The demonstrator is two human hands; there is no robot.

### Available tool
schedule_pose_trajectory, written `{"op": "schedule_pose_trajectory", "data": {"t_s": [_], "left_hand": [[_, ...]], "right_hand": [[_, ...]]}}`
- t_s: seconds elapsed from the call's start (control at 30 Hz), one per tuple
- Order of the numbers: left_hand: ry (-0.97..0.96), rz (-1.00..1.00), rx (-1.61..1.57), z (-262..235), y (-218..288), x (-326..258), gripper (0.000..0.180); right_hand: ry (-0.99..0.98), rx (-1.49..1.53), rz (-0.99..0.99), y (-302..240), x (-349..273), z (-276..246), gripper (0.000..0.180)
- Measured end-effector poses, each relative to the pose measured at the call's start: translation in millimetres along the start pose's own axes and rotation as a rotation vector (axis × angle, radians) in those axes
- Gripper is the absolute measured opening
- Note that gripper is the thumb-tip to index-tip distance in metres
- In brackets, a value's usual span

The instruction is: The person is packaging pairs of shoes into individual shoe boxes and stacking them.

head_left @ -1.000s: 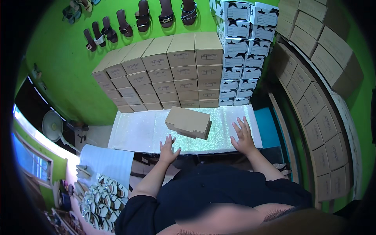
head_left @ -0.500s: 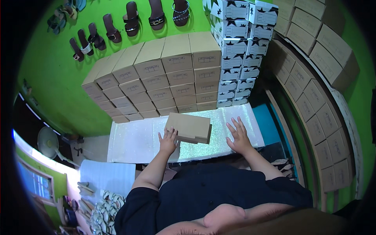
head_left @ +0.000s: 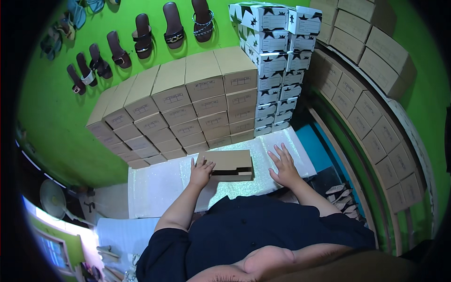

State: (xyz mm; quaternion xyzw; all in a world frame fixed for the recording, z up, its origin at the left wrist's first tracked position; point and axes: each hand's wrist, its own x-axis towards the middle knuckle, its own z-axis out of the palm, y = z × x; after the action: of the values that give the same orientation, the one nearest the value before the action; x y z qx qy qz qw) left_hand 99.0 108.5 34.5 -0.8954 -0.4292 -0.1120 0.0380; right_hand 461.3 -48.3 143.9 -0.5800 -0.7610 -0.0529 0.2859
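Box [head_left: 226,160], plain brown card, is lying on the table [head_left: 159,188], near its front edge. Bearings are being taken from the box, with 12 o'clock pointing to the top of the view. One long side is facing 6 o'clock. Along that side a dark gap is showing between lid and near wall, with a stepped notch toward 4 o'clock. Contents are staying hidden in shadow; cannot tell what is inside.

Left hand [head_left: 201,174] is resting at 8 o'clock, fingers parted, tips touching the near left corner of the box. Whether it is pinching the lid: cannot tell.

Right hand [head_left: 284,170] is standing at 3 o'clock, well clear of the box, fingers spread wide, thumb side facing the box. Whether its heel is touching the table: cannot tell.

Surroundings: a brown stack [head_left: 169,101] is rising on the table at 11 o'clock, against the green wall [head_left: 61,117]. A white stack [head_left: 272,66] with black stars is standing beside it at 1 o'clock. Sandals [head_left: 142,37] are hanging in a row above the brown stack, also at 11 o'clock. More brown cartons [head_left: 371,110] are filling the shelving between 2 and 3 o'clock. A fan [head_left: 52,199] is standing between 8 and 9 o'clock. The wearer's dark shirt [head_left: 249,225] is filling the view at 6 o'clock.
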Motion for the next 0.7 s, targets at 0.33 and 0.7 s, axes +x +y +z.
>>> {"op": "schedule_pose_trajectory", "data": {"t_s": [0.33, 0.7], "left_hand": [[0.174, -0.092, -0.092, -67.1, -12.4, 43.9, 0.011], [0.31, -0.214, -0.048, -59.5, 2.0, 73.3, 0.044]], "right_hand": [[0.041, -0.014, -0.005, -3.5, 3.7, -2.6, 0.074], [0.029, -0.029, 0.053, 7.6, -17.1, -9.1, 0.074]]}}
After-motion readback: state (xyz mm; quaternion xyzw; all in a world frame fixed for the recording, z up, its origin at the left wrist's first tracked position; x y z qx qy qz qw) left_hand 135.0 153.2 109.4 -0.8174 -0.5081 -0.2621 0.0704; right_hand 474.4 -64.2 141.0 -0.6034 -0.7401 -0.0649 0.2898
